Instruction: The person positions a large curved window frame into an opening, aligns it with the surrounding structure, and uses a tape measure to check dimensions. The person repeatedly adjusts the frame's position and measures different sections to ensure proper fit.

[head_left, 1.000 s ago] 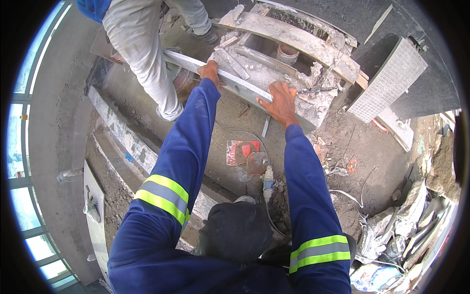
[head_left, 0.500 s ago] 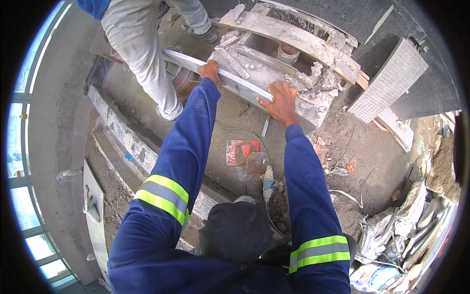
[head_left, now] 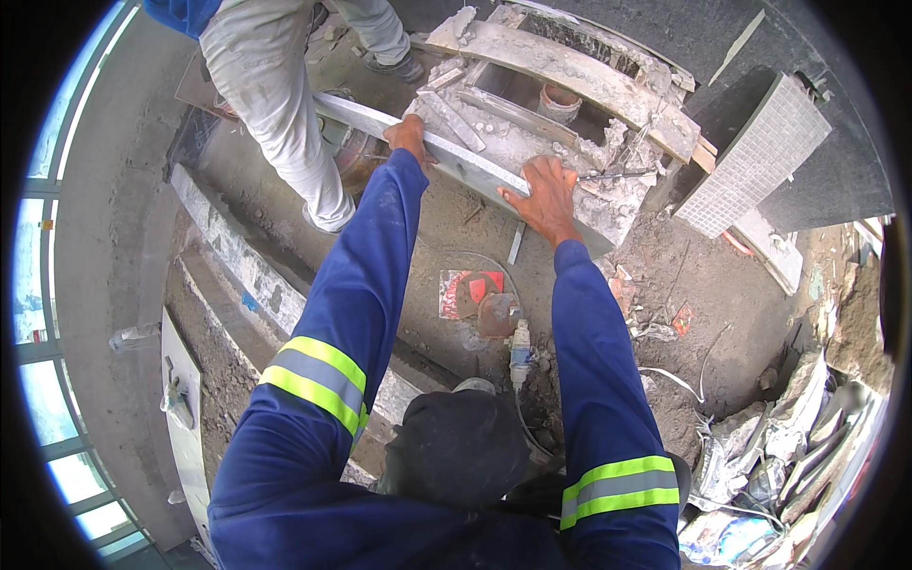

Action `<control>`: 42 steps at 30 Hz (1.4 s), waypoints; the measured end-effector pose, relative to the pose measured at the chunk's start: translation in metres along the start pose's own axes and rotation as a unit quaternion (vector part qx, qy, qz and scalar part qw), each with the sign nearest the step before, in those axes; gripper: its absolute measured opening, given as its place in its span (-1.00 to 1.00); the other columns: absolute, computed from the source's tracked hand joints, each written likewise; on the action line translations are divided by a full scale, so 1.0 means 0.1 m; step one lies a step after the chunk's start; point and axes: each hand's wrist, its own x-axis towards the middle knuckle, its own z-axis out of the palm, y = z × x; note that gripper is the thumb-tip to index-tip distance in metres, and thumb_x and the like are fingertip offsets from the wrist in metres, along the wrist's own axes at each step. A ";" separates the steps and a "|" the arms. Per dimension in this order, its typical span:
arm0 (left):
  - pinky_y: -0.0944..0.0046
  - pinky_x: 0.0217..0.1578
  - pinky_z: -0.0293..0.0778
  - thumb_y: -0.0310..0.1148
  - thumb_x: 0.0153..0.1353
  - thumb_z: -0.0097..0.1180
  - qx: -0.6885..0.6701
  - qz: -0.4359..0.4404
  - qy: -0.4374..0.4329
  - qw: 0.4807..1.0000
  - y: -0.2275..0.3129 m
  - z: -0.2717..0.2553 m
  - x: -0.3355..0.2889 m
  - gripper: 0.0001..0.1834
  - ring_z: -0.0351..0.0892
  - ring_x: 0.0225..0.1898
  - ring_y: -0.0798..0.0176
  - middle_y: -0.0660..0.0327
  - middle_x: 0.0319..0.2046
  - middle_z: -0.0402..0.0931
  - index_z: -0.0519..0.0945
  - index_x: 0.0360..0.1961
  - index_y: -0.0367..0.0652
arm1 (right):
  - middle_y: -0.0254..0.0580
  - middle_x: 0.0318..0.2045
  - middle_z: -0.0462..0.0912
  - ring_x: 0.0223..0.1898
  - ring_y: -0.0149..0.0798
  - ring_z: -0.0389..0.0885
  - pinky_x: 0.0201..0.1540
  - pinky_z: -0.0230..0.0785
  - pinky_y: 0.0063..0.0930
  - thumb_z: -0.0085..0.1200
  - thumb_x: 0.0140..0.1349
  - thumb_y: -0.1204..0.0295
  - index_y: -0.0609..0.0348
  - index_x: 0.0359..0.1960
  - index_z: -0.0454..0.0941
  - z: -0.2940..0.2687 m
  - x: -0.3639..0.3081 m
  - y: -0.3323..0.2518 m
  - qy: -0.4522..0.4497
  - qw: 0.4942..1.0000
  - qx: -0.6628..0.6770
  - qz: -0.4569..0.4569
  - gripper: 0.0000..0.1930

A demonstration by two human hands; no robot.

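A long grey stone slab [head_left: 467,169] stands on edge along the front of a rubble-strewn masonry block [head_left: 608,204]. My left hand [head_left: 408,136] is closed over its pale upper edge near the middle. Farther right, my right hand [head_left: 546,197] grips the same edge, fingers bent over the top and thumb stretched out to the left. Parts of the fingers behind the slab are hidden. A thin dark rod-like tool [head_left: 613,175] lies on the block just right of my right hand. Behind the slab, a loose narrow strip [head_left: 454,122] rests on the rough mortar.
A co-worker's leg in pale trousers [head_left: 285,123] stands by the slab's left end. A curved board [head_left: 579,74] and a small bucket [head_left: 559,103] are behind. Below lie a red printed piece [head_left: 470,293] and a cable connector [head_left: 520,353]. A mosaic-tiled panel [head_left: 757,157] leans right, above debris [head_left: 784,456].
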 end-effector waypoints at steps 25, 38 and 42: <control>-0.77 0.16 0.44 -0.31 0.30 0.18 0.010 -0.007 -0.006 1.000 0.03 -0.03 0.01 -0.22 0.41 0.37 -0.45 -0.11 0.50 0.21 0.14 0.49 -0.12 | -0.17 0.04 0.58 0.18 -0.06 0.41 0.24 0.13 -0.06 0.47 0.09 -0.02 0.19 -0.09 0.67 0.03 0.01 0.02 0.007 1.000 0.005 -0.010 -0.44; -0.79 0.11 0.44 -0.30 0.29 0.15 -0.001 0.015 -0.023 1.000 0.01 -0.05 -0.09 -0.22 0.49 0.30 -0.45 -0.18 0.47 0.23 0.13 0.48 -0.15 | -0.20 0.04 0.59 0.19 -0.08 0.41 0.25 0.11 -0.06 0.46 0.09 -0.03 0.18 -0.09 0.67 0.03 0.00 0.02 0.013 1.000 0.012 -0.011 -0.44; -0.80 0.11 0.43 -0.32 0.27 0.16 0.005 0.016 -0.015 1.000 0.01 -0.04 -0.12 -0.22 0.49 0.30 -0.45 -0.18 0.47 0.23 0.13 0.48 -0.16 | -0.20 0.04 0.59 0.19 -0.07 0.42 0.25 0.11 -0.07 0.47 0.09 -0.02 0.18 -0.10 0.67 0.03 0.00 0.02 0.017 1.000 0.008 -0.013 -0.45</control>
